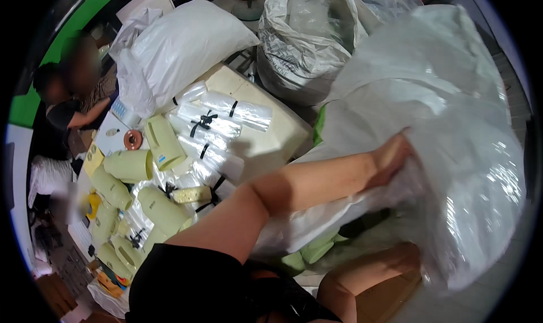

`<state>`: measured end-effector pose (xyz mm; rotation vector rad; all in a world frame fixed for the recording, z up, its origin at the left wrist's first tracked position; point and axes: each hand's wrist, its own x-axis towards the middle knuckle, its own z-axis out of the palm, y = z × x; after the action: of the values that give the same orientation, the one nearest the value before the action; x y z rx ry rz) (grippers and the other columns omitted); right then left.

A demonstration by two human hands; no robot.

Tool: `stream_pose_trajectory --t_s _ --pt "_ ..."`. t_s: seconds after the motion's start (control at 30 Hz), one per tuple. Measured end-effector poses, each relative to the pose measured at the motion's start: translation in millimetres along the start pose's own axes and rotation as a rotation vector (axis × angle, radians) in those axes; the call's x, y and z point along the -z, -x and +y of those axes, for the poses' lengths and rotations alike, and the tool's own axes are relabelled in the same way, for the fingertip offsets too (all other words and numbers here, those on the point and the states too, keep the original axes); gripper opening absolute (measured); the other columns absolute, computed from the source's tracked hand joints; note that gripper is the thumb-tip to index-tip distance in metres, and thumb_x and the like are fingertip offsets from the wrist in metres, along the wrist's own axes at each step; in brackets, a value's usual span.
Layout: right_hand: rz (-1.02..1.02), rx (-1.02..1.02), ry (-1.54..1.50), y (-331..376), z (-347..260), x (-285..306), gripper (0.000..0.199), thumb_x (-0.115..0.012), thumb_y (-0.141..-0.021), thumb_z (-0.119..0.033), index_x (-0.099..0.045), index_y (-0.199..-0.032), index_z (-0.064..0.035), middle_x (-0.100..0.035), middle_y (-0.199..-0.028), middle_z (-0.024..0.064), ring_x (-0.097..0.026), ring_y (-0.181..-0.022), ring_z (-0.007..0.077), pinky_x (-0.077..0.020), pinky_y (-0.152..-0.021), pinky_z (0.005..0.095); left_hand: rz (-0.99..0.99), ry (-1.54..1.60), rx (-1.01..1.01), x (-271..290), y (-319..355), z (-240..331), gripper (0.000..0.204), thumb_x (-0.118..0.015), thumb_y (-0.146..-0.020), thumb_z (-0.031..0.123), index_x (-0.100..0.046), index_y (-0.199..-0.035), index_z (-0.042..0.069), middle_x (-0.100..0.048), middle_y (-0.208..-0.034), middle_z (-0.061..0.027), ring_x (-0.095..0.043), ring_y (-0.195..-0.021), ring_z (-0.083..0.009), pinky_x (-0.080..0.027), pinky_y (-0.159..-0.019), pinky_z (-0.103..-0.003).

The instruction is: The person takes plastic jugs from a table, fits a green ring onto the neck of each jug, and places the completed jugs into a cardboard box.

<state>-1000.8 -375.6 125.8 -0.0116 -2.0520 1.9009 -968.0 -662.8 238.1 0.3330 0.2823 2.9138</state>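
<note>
Well, head view: big translucent plastic bag point(469, 170) bulges at right, beside the cream table point(289, 141).
Left hand point(393, 153): against the film, fingers blurred; I can't tell whether they pinch.
Right hand point(407, 257): lower, at the bag's near side; grip unclear to me too.
Bag feel: probably light, floppy, slippery.
Hold: I'd bunch a thick fold; single film might tear.
</note>
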Motion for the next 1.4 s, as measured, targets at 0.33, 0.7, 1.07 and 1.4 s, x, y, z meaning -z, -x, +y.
stream_pose_trajectory --t_s 0.33,0.7,1.07,1.4 --pt "-0.265 0.208 -0.46 -36 -191 -116 0.058 -0.062 -0.089 -0.023 -0.047 -0.138 0.0046 -0.058 -0.133 0.0176 -0.054 -0.124 0.0289 -0.0414 -0.108 0.0429 -0.592 -0.779 -0.898 -175 40 119 0.022 -0.054 -0.097 0.019 -0.068 -0.101 0.002 -0.07 -0.095 -0.0036 -0.061 -0.086 -0.011 -0.05 -0.077 -0.028" --pt "-0.623 0.234 -0.684 -18 -109 -221 0.058 -0.062 -0.09 -0.024 -0.047 -0.138 0.0049 -0.057 -0.134 0.0179 -0.054 -0.125 0.0291 -0.0409 -0.108 0.0424 0.232 -1.564 -0.581 -83 226 298 0.035 -0.053 -0.094 0.023 -0.067 -0.12 0.004 -0.071 -0.103 -0.0034 -0.063 -0.089 -0.0089 -0.051 -0.075 -0.027" --pt "-0.761 0.396 0.266 21 11 -246 0.032 -0.06 -0.084 -0.016 -0.066 -0.111 0.0013 -0.069 -0.101 0.0251 -0.063 -0.097 0.0445 -0.0486 -0.089 0.0441 0.902 -1.868 -0.063 138 288 353 0.026 -0.064 -0.074 0.014 -0.07 -0.093 -0.002 -0.065 -0.077 -0.0036 -0.058 -0.072 -0.0124 -0.049 -0.068 -0.03" --pt "-0.728 0.568 0.355 90 -54 -298 0.036 -0.064 -0.08 -0.017 -0.064 -0.111 0.0029 -0.071 -0.097 0.0213 -0.066 -0.096 0.0404 -0.0498 -0.088 0.0397 1.184 -1.91 -0.073 169 352 396 0.024 -0.062 -0.072 0.008 -0.07 -0.092 -0.003 -0.07 -0.082 -0.0074 -0.062 -0.073 -0.0183 -0.052 -0.072 -0.033"
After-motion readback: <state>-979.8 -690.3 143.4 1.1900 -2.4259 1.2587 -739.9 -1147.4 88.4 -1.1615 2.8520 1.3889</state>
